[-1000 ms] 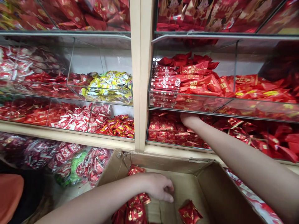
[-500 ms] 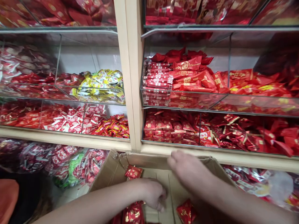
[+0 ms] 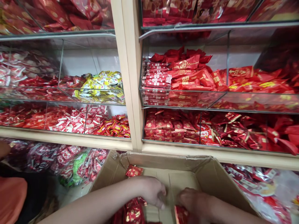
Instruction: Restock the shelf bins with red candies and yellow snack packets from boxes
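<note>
Left hand (image 3: 153, 191) half-curled, can't tell if holding; right hand (image 3: 195, 200) at shiny red-gold packet (image 3: 180, 215), grip hidden. Between 2 hands, bare floor (image 3: 170, 183) of brown cardboard box (image 3: 217, 179) runs to far wall (image 3: 161, 160).

Both hands (image 3: 152, 190) are bare, as are the smooth, tapering forearms (image 3: 102, 203).

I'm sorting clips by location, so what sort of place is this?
Probably a sweet shop or its storeroom: glass-fronted shelving holds small wrapped packets grouped by kind, filled clear bags lie below, and a cardboard box contains red packets.
</note>
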A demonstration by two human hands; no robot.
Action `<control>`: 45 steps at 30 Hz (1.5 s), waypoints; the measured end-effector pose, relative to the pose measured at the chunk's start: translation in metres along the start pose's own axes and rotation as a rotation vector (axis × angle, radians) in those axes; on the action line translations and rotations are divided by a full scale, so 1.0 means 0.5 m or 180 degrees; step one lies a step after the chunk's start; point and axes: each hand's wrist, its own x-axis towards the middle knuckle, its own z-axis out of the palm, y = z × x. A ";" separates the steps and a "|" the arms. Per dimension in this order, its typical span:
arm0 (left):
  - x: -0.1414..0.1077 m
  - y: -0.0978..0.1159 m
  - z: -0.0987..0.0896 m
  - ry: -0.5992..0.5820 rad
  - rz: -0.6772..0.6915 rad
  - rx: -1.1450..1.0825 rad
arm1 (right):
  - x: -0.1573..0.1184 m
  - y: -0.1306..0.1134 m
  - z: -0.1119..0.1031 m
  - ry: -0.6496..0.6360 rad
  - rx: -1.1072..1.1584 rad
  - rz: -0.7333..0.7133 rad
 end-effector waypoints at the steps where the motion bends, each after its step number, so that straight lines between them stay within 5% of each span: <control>1: -0.002 0.003 -0.007 0.0108 0.0032 -0.0359 | 0.005 -0.004 -0.012 -0.0038 0.0078 -0.0020; 3: -0.003 0.012 -0.021 0.0288 0.0212 -0.1310 | 0.016 -0.013 -0.038 -0.0061 0.0306 -0.0061; 6: 0.000 0.029 -0.039 0.0582 0.0545 -0.2641 | 0.034 -0.021 -0.072 0.0443 0.0906 0.0037; 11: 0.000 0.042 -0.069 0.1525 0.0709 -0.3658 | 0.045 -0.016 -0.097 0.1102 0.2814 0.0299; 16: -0.009 0.051 -0.076 0.1910 0.0827 -0.3456 | 0.045 -0.018 -0.114 0.1167 0.3588 0.0661; 22: 0.001 0.053 -0.064 0.1594 0.0957 -0.3819 | 0.046 -0.020 -0.108 0.1200 0.3740 0.0654; 31: -0.006 0.059 -0.074 0.1831 0.1159 -0.3713 | 0.045 -0.018 -0.112 0.1304 0.3799 0.0605; 45: -0.013 0.069 -0.083 0.2057 0.0547 -0.4402 | 0.048 -0.010 -0.106 0.1435 0.3846 0.0573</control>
